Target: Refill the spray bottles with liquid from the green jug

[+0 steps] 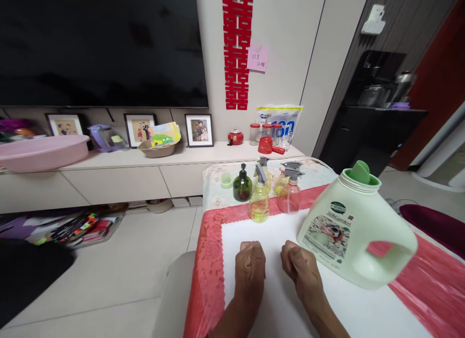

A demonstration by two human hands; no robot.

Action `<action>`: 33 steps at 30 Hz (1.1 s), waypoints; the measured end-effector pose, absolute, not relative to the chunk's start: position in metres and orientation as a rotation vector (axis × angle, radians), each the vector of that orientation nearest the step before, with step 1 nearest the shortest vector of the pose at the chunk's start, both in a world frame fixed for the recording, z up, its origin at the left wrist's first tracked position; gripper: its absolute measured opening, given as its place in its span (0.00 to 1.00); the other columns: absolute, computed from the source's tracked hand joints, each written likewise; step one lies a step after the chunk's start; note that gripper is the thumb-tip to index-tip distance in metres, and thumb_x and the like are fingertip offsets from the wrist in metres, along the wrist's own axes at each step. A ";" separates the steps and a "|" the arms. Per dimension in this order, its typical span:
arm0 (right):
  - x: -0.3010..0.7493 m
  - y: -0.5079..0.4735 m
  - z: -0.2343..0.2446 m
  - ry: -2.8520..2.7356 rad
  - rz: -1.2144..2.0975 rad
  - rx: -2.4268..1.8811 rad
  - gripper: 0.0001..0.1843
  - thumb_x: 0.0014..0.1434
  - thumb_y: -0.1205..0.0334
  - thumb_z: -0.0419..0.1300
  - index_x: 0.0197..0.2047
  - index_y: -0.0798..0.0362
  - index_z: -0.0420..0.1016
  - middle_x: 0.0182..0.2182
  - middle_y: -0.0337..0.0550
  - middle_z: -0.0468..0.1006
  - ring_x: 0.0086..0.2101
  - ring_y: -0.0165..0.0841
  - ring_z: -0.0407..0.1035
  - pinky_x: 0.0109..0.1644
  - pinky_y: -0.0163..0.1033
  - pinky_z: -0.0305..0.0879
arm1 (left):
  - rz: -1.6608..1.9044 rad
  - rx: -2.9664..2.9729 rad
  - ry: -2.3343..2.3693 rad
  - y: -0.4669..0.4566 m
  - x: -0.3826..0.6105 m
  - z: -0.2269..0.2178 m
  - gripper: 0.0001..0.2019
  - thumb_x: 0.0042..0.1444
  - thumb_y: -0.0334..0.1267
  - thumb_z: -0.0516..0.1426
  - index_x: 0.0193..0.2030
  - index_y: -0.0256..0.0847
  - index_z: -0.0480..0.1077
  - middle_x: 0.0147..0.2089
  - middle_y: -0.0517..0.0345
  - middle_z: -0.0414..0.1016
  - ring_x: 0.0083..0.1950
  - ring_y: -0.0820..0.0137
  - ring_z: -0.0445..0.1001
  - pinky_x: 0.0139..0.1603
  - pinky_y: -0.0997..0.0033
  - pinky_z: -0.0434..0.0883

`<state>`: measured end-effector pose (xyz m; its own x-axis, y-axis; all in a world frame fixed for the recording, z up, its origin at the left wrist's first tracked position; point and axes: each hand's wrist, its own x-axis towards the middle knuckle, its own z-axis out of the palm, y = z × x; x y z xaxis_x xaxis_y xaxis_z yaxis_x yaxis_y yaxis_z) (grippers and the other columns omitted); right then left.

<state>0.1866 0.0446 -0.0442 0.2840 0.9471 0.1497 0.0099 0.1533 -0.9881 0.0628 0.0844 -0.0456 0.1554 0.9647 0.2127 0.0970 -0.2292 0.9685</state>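
Note:
My left hand is curled into a fist over the white mat, with nothing showing in it. A short gap away, my right hand is also closed in a fist and shows nothing held. Just right of it stands a large pale green detergent jug, uncapped at the top with a green spout inside its neck. Beyond my hands are a clear yellow spray bottle with a little yellow liquid, a pink spray bottle and a dark green pump bottle.
More spray bottles stand behind the front ones, beside a small green cap. A red cloth lies under the mat. Along the wall, a low cabinet carries picture frames, a pink basin and red-lidded jars.

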 end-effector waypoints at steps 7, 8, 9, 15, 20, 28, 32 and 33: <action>0.187 0.058 -0.051 -0.979 0.957 -1.254 0.40 0.59 0.22 0.48 0.16 0.50 0.53 0.15 0.34 0.49 0.17 0.24 0.46 0.21 0.35 0.42 | 1.175 1.395 1.085 0.091 0.067 -0.057 0.34 0.64 0.68 0.37 0.16 0.47 0.52 0.15 0.64 0.52 0.19 0.72 0.55 0.26 0.67 0.56; 0.187 0.058 -0.051 -0.973 0.957 -1.258 0.40 0.58 0.22 0.49 0.16 0.50 0.54 0.15 0.34 0.50 0.17 0.24 0.46 0.22 0.35 0.42 | 1.184 1.396 1.092 0.091 0.068 -0.058 0.33 0.65 0.67 0.38 0.16 0.46 0.52 0.15 0.64 0.53 0.20 0.72 0.56 0.26 0.67 0.56; 0.187 0.057 -0.051 -0.966 0.956 -1.263 0.40 0.58 0.22 0.50 0.16 0.51 0.54 0.15 0.34 0.50 0.18 0.24 0.46 0.22 0.35 0.42 | 1.191 1.399 1.101 0.092 0.068 -0.058 0.33 0.65 0.67 0.38 0.17 0.46 0.53 0.16 0.63 0.54 0.20 0.72 0.56 0.25 0.67 0.56; 0.189 0.057 -0.051 -0.953 0.962 -1.287 0.40 0.56 0.21 0.51 0.16 0.51 0.55 0.15 0.34 0.51 0.18 0.24 0.47 0.22 0.36 0.41 | 1.172 1.437 1.097 0.092 0.068 -0.055 0.34 0.64 0.68 0.36 0.16 0.47 0.52 0.15 0.63 0.53 0.19 0.72 0.56 0.24 0.67 0.55; 0.189 0.057 -0.053 -0.970 0.939 -1.306 0.40 0.58 0.22 0.50 0.16 0.51 0.56 0.14 0.35 0.52 0.18 0.25 0.49 0.23 0.36 0.43 | 1.131 1.490 1.074 0.090 0.067 -0.045 0.34 0.63 0.69 0.35 0.17 0.47 0.52 0.16 0.63 0.52 0.20 0.71 0.55 0.25 0.66 0.55; 0.188 0.057 -0.052 -0.978 0.939 -1.319 0.41 0.57 0.21 0.48 0.16 0.51 0.55 0.15 0.35 0.51 0.18 0.25 0.48 0.23 0.37 0.41 | 1.110 1.505 1.080 0.089 0.067 -0.038 0.35 0.62 0.71 0.34 0.16 0.48 0.52 0.14 0.61 0.54 0.19 0.70 0.58 0.26 0.65 0.57; 0.188 0.056 -0.051 -0.977 0.931 -1.326 0.41 0.58 0.21 0.47 0.16 0.51 0.55 0.15 0.35 0.52 0.18 0.25 0.48 0.23 0.37 0.43 | 1.119 1.502 1.069 0.089 0.067 -0.040 0.35 0.62 0.71 0.34 0.16 0.48 0.52 0.14 0.62 0.54 0.19 0.71 0.58 0.27 0.65 0.57; 0.188 0.056 -0.051 -0.978 0.928 -1.328 0.41 0.58 0.21 0.47 0.16 0.51 0.55 0.14 0.35 0.52 0.18 0.25 0.48 0.23 0.37 0.43 | 1.119 1.502 1.064 0.089 0.067 -0.041 0.35 0.62 0.72 0.34 0.15 0.48 0.52 0.14 0.62 0.54 0.19 0.71 0.57 0.26 0.65 0.57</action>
